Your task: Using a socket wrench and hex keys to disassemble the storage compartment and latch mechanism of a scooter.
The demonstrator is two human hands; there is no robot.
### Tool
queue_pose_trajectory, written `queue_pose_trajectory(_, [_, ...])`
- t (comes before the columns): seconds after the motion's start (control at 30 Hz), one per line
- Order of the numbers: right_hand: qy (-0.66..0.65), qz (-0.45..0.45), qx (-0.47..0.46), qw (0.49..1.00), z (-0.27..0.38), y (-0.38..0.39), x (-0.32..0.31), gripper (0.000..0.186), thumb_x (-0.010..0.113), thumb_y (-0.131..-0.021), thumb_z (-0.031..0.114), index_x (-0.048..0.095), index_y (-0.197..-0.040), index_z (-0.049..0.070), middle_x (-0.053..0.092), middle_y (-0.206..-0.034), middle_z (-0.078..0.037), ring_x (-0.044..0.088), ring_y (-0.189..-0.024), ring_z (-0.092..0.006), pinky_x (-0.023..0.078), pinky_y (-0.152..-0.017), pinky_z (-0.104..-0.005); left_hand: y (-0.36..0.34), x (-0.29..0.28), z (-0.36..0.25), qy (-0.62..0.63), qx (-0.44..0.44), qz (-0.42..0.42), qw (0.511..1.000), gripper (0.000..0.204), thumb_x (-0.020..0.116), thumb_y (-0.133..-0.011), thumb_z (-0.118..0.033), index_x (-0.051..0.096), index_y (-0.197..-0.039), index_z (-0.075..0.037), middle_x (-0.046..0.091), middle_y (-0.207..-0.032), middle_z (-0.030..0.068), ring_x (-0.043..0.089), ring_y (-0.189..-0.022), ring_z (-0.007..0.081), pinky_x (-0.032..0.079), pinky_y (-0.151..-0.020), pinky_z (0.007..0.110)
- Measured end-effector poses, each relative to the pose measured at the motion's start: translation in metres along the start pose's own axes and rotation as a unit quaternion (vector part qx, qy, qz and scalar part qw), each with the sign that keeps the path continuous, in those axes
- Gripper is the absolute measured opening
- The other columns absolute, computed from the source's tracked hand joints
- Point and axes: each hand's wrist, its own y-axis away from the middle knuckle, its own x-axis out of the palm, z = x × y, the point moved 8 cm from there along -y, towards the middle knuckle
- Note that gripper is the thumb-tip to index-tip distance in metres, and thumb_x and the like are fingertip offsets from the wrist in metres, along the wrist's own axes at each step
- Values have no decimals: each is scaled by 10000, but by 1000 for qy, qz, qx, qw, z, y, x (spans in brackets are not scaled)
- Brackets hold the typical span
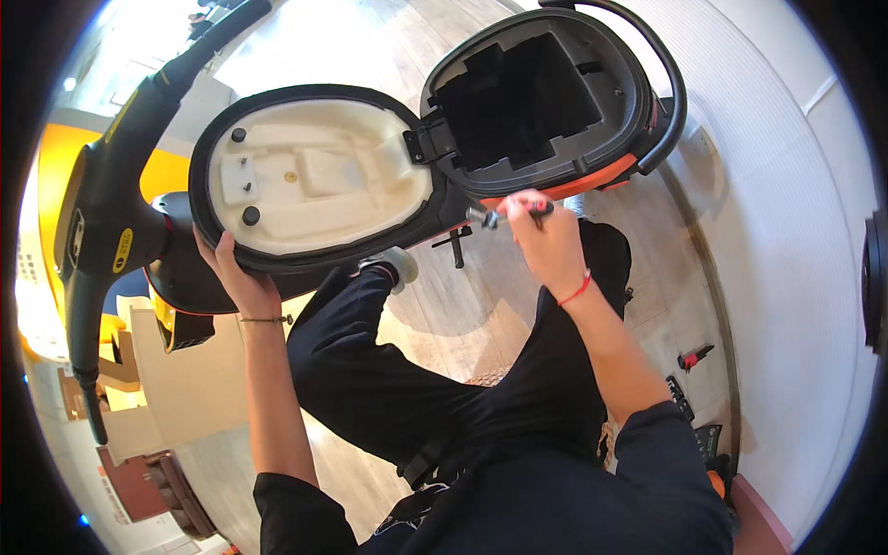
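Observation:
The scooter seat [326, 171] is flipped open, its cream underside facing up with black rubber stops and small bolts on it. My left hand [242, 276] grips the near left edge of this seat, thumb on the black rim and the other fingers partly hidden beneath. In my right hand [546, 240] is a ratchet wrench [488, 218] with a silver head and a black-and-red handle. Its head points left, below the seat hinge [430, 145]. To the right of the hinge, the black storage bucket [518, 102] stands uncovered.
Black handlebars [120, 203] rise at the left. A black grab rail [668, 102] curves round the scooter's rear. On the floor at the right lie a red-and-black tool [696, 357] and a dark tool strip [680, 398]. A white ribbed wall [786, 231] borders the right side.

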Motion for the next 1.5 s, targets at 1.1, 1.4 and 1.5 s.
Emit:
queue_pose_trajectory(1.1, [272, 176, -210, 923, 48, -90, 83, 130, 654, -824, 27, 659, -954, 31, 642, -838, -160, 652, -751, -317, 515, -672, -353, -8, -8, -11, -50, 54, 19, 997, 879, 681, -785, -195, 223, -1519, -38, 389, -1450, 138, 419, -1308, 239, 323, -1102, 357])
queue_pose_trajectory(1.4, [55, 8, 50, 997, 5, -1, -3, 195, 581, -891, 26, 627, -1080, 11, 634, -880, -77, 623, -801, -156, 491, -728, -282, -4, -3, -8, -43, 12, 2, 999, 801, 592, -824, -200, 228, -1515, -23, 339, -1512, 149, 352, -1390, 287, 275, -1154, 403])
queue_pose_trajectory(1.5, [-60, -35, 84, 994, 0, 18, -33, 245, 505, -952, 107, 588, -1145, -19, 620, -930, -62, 605, -853, -133, 482, -765, -269, -7, -11, -1, -30, 32, 42, 998, 709, 558, -871, -205, 282, -1509, -67, 364, -1502, 106, 351, -1389, 256, 292, -1145, 391])
